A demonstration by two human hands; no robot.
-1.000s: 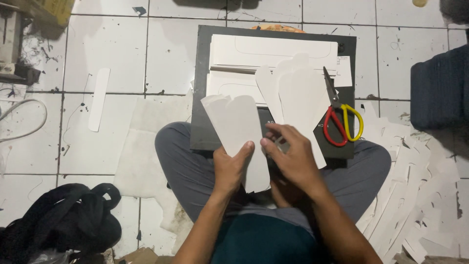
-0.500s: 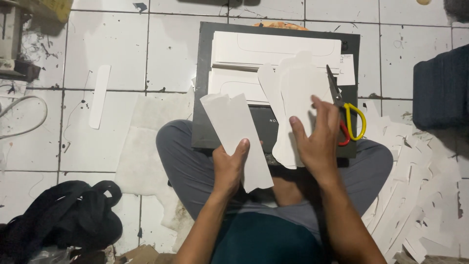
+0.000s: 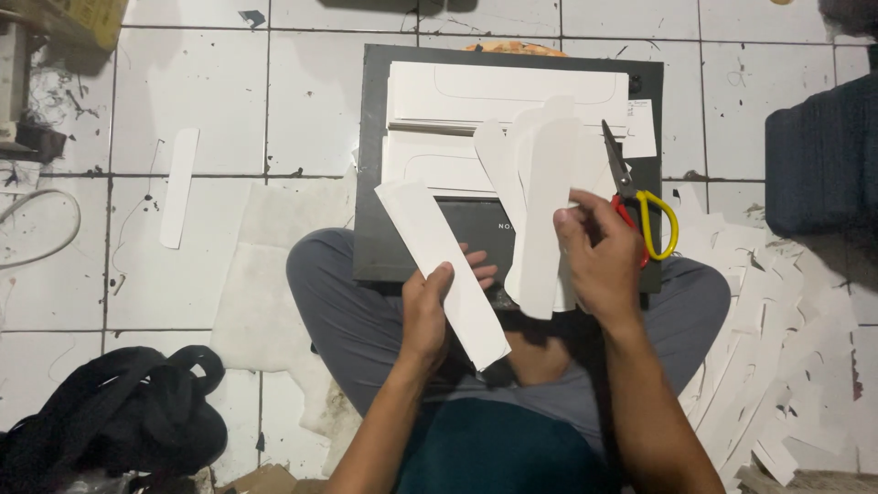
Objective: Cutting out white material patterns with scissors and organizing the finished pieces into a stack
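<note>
Grimy white-tiled floor [image 3: 210, 82], dark board [image 3: 370, 155] on lap, left hand [image 3: 428, 316] — grip closed on paper strip [image 3: 444, 265], right hand [image 3: 599, 261] pinching rounded strip [image 3: 547, 210]

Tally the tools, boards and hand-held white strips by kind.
Scissors: 1
Dark board: 1
White strip in left hand, cut piece: 1
White rounded strip in right hand, piece: 1
Total: 4

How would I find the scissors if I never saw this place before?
Look for the dark board lying on the white tiled floor in front of the seated person. At its right edge, just past the right hand, lie the scissors. Red and yellow handles make them the only colourful thing among the white paper.
</note>
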